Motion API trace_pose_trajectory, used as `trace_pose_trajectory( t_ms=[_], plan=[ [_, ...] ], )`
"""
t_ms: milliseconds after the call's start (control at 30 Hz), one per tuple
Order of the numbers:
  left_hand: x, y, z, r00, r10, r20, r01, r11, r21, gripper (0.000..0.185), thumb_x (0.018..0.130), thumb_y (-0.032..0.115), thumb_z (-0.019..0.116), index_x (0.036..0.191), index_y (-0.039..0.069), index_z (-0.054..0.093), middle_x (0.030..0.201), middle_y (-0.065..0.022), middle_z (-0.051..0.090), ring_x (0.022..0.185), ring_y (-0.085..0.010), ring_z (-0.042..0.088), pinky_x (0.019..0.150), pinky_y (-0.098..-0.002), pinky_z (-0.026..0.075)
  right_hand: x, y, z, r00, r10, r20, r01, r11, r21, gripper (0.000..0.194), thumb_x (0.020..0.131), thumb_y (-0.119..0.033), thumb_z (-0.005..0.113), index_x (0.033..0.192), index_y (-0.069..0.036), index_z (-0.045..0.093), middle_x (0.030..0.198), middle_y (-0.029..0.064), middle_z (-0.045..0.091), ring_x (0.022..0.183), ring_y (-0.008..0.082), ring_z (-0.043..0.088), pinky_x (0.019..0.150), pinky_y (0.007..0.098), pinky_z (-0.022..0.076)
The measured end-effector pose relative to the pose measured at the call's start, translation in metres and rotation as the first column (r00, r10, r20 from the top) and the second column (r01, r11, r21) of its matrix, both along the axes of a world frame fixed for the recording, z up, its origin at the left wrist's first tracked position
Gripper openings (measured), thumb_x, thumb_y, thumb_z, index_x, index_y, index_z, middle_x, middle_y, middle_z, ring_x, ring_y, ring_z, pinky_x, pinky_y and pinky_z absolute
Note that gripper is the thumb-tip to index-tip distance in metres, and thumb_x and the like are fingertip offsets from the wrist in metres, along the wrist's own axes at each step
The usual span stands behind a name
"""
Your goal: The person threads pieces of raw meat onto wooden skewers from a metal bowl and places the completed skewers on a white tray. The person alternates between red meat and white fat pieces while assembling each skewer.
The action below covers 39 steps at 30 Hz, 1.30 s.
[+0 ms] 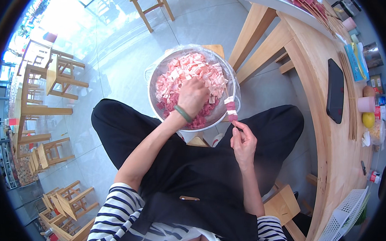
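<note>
A round mesh basket point(151, 102) lined with clear plastic stands on a wooden stool before my knees. Pale, fatty meat pieces point(189, 63) fill its far part, and darker red meat pieces point(199, 120) lie at the near side. My left hand point(194, 96), with a green bangle at the wrist, reaches into the meat; its fingertips are hidden, so whether it grips a piece is unclear. Between thumb and fingers, my right hand point(243, 140) pinches the lower end of a thin wooden skewer. Alternating pale and red meat pieces point(231, 109) are threaded on that skewer, at the basket's right rim.
On the wooden table point(332, 152) at right lie a black phone point(335, 91), a bundle of bare skewers point(350, 98), a tissue pack point(356, 61) and a white perforated basket point(342, 220). A white tray point(300, 18) holds meat skewers. Wooden stools point(69, 73) stand at left.
</note>
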<state>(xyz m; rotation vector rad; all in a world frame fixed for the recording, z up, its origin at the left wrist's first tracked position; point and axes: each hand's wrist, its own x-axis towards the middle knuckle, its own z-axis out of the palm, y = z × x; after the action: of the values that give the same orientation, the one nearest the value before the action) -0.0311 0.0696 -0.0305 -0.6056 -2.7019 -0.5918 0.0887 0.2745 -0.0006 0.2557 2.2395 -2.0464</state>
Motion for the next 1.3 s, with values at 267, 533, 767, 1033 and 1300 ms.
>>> trace_pose_trajectory(
  t_ms=[267, 533, 767, 1033, 1300],
  plan=[
    [0.002, 0.014, -0.003, 0.991, -0.013, 0.135, -0.003, 0.993, 0.114, 0.012, 0.070, 0.013, 0.072, 0.078, 0.005, 0.071, 0.074, -0.0098, 0.063, 0.080, -0.0267, 0.060, 0.080, -0.0399, 0.048, 0.001, 0.000, 0.006, 0.998, -0.053, 0.025, 0.054, 0.998, -0.029, 0.021, 0.095, -0.005, 0.057, 0.114, 0.003, 0.062, 0.056, -0.0029, 0.051, 0.048, 0.0018, 0.044, 0.045, 0.0197, 0.0332],
    [-0.007, -0.030, 0.024, 0.561, -0.387, 0.732, -0.553, 0.483, 0.679, 0.016, 0.094, 0.014, 0.063, 0.105, 0.002, 0.061, 0.092, -0.0099, 0.071, 0.079, -0.0157, 0.071, 0.063, -0.0232, 0.054, 0.004, -0.001, 0.012, 0.994, 0.103, 0.036, -0.102, 0.994, -0.034, 0.020, 0.095, -0.005, 0.056, 0.112, 0.003, 0.062, 0.061, -0.0024, 0.054, 0.050, 0.0020, 0.046, 0.045, 0.0187, 0.0337],
    [-0.014, -0.041, 0.025, 0.561, -0.566, 0.604, -0.655, 0.143, 0.742, 0.014, 0.097, 0.014, 0.059, 0.107, 0.005, 0.061, 0.102, -0.0108, 0.068, 0.091, -0.0177, 0.069, 0.075, -0.0254, 0.055, 0.003, -0.004, 0.011, 0.992, 0.129, 0.019, -0.130, 0.987, 0.093, 0.018, 0.095, -0.005, 0.057, 0.110, 0.002, 0.064, 0.058, -0.0025, 0.053, 0.048, 0.0019, 0.047, 0.044, 0.0193, 0.0342],
    [-0.017, -0.052, 0.025, 0.535, -0.619, 0.575, -0.685, 0.080, 0.724, 0.015, 0.095, 0.006, 0.058, 0.106, -0.002, 0.065, 0.106, -0.0118, 0.067, 0.101, -0.0186, 0.066, 0.084, -0.0269, 0.056, 0.005, -0.005, 0.016, 0.991, 0.133, -0.004, -0.133, 0.987, 0.085, 0.019, 0.094, -0.003, 0.057, 0.111, 0.002, 0.064, 0.058, -0.0017, 0.054, 0.048, 0.0021, 0.047, 0.044, 0.0196, 0.0352],
    [-0.012, -0.040, 0.030, 0.657, -0.515, 0.551, -0.606, 0.074, 0.792, 0.024, 0.090, 0.000, 0.064, 0.113, -0.006, 0.062, 0.105, -0.0141, 0.067, 0.097, -0.0204, 0.068, 0.084, -0.0276, 0.056, 0.009, -0.009, 0.014, 0.990, 0.136, -0.028, -0.130, 0.981, 0.146, 0.018, 0.093, -0.003, 0.058, 0.110, 0.001, 0.065, 0.057, -0.0023, 0.054, 0.047, 0.0021, 0.047, 0.044, 0.0200, 0.0354]
  ],
)
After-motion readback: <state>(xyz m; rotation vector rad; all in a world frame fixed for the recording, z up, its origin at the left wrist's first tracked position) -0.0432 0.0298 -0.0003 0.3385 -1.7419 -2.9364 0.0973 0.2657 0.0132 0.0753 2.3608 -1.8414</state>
